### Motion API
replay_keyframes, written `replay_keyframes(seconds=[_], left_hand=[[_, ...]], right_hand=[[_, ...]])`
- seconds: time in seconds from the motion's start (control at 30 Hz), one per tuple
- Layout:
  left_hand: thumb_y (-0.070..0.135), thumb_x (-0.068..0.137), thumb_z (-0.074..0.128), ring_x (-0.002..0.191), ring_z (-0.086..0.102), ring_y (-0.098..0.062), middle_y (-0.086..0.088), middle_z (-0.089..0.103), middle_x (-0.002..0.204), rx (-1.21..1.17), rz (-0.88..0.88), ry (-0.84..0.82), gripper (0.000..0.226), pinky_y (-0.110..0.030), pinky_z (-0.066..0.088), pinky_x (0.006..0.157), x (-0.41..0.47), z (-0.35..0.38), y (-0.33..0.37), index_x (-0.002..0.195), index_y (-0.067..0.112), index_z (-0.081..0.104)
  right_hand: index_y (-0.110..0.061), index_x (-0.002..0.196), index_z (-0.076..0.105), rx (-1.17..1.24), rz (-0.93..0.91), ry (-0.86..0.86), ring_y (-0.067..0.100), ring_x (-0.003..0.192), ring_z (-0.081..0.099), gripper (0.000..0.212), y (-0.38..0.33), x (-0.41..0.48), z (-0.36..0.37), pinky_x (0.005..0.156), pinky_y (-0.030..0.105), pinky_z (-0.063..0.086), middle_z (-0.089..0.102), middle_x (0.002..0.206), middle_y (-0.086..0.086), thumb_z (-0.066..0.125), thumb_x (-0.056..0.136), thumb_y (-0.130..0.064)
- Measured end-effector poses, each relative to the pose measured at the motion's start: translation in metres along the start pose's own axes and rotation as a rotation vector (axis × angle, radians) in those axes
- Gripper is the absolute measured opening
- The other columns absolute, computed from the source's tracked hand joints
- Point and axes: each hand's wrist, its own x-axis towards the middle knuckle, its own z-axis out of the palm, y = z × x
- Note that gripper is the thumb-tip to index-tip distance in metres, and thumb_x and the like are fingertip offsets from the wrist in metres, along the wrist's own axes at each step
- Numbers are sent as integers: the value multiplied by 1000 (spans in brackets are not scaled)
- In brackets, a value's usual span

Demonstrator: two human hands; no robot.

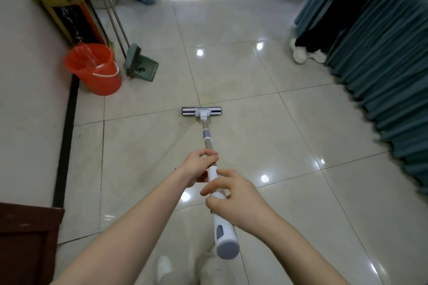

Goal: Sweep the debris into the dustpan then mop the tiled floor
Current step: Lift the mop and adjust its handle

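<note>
At ten o'clock an orange plastic bucket (97,69) stands by the wall, with a grey-green long-handled dustpan (141,65) just beside it. The left hand (201,165) leads and wraps the metal pole of the flat white-and-grey mop (206,134). The mop's head rests on the glossy cream tiled floor (289,122) at twelve o'clock from the fingers, its shaft running twelve to six. The right hand (236,199), nearer the body, curls round the white grip. Both forearms reach forward.

The only camera sits on the person's head, wide-angled, facing forward and steeply down, so the left hand (199,166) and right hand (234,194) sit close below it, the mop (206,134) reaches out over the floor (266,127), the wall (27,111) runs up the left and drapes (382,76) close the right and far side.
</note>
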Motion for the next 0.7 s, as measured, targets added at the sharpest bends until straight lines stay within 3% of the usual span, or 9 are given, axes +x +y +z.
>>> replay_keyframes(seconds=[0.07, 0.13, 0.33, 0.5, 0.63, 0.7], left_hand=[[21, 90, 65, 36, 50, -7, -2, 55, 64, 3, 10, -18, 14, -16, 40, 38, -3, -5, 11, 102, 15, 66], [20, 90, 65, 38, 51, -6, -2, 55, 65, -7, 38, -32, 9, -16, 40, 38, -6, -9, 24, 98, 15, 66], [19, 90, 65, 51, 57, -8, -1, 58, 69, -128, 154, -86, 6, -18, 46, 46, -20, -24, 60, 90, 14, 64], [22, 91, 64, 70, 64, -10, -2, 60, 94, -159, 278, -185, 17, -17, 52, 57, -36, -39, 91, 106, 14, 62], [27, 96, 58, 98, 68, -24, -5, 61, 120, 4, 431, -178, 24, -35, 57, 88, -48, -55, 112, 118, 19, 60], [25, 99, 52, 102, 66, -19, 0, 61, 123, 109, 590, -129, 22, -38, 54, 92, -53, -62, 121, 119, 26, 60]], right_hand=[[-27, 91, 77, 61, -47, 28, 1, 99, 56, 20, -9, -7, -6, 86, 16, 45, 53, 98, -26, 60, 85, -19], [-27, 90, 78, 183, -128, 65, -2, 104, 57, 18, -15, -13, -13, 91, 18, 46, 60, 105, -24, 60, 89, -23], [-43, 118, 62, 337, -409, 270, 3, 110, 59, 34, -33, -30, -11, 87, 10, 43, 63, 120, -18, 44, 91, -52], [-54, 128, 42, -14, -565, 595, 0, 108, 57, 45, -52, -25, -1, 83, 7, 42, 56, 119, -25, 60, 87, -45], [-47, 124, 43, -113, -620, 750, -6, 100, 57, 39, -69, -7, -15, 77, 4, 43, 55, 115, -25, 59, 91, -34], [-43, 125, 45, -145, -657, 816, -4, 97, 58, 36, -75, 2, -27, 76, 8, 46, 56, 112, -22, 57, 92, -34]])
